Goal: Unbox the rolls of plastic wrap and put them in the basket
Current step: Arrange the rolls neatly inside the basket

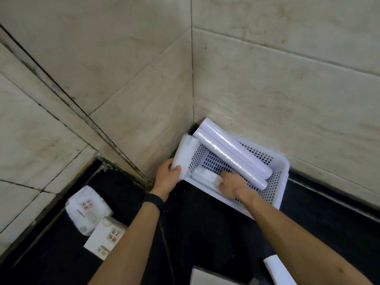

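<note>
Two printed white packs (88,208) (106,237) lie side by side on the dark counter (205,223) below tiled walls (287,89).

The basket (284,171) sits on the surface (205,229) in the far corner where the two walls meet. Two long rolls (230,157) lie side by side in it, their far ends over its far rim. A short roll (205,175) lies in its near-left part. Two packs (88,208) lie at the surface's left edge, two boxes (277,270) at the near edge.
</note>
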`<move>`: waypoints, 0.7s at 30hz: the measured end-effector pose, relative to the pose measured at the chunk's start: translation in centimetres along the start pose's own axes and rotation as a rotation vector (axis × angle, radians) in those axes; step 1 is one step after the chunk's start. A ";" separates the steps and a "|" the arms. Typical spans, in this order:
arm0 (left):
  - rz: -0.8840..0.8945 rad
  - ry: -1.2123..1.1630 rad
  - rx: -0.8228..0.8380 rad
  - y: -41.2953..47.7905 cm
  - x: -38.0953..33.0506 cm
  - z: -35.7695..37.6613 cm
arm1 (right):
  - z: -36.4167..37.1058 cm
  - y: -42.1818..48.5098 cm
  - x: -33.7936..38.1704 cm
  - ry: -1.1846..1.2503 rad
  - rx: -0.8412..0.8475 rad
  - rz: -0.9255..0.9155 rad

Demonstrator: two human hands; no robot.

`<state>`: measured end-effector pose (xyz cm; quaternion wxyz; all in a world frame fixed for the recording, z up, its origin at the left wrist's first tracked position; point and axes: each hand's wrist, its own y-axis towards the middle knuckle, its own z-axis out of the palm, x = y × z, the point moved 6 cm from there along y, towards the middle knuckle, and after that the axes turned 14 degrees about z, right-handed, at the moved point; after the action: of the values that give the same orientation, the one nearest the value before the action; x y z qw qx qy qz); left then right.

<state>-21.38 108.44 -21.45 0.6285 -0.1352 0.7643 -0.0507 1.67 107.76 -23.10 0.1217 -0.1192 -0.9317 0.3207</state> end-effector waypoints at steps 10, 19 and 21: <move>-0.001 0.074 0.071 -0.2 -0.5 0.0 | 0.4 0.5 0.1 0.082 -0.103 -0.069; 0.181 0.271 0.229 -1.1 -4.2 -0.4 | -0.9 -1.6 -0.9 0.337 -0.069 -0.054; 0.241 0.380 0.324 -1.1 -5.5 0.0 | -1.9 -3.2 -3.1 0.466 -0.116 -0.053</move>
<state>-20.30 108.92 -15.92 0.4888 0.0708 0.8610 -0.1215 4.67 105.43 -20.12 0.3346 -0.1725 -0.8982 0.2270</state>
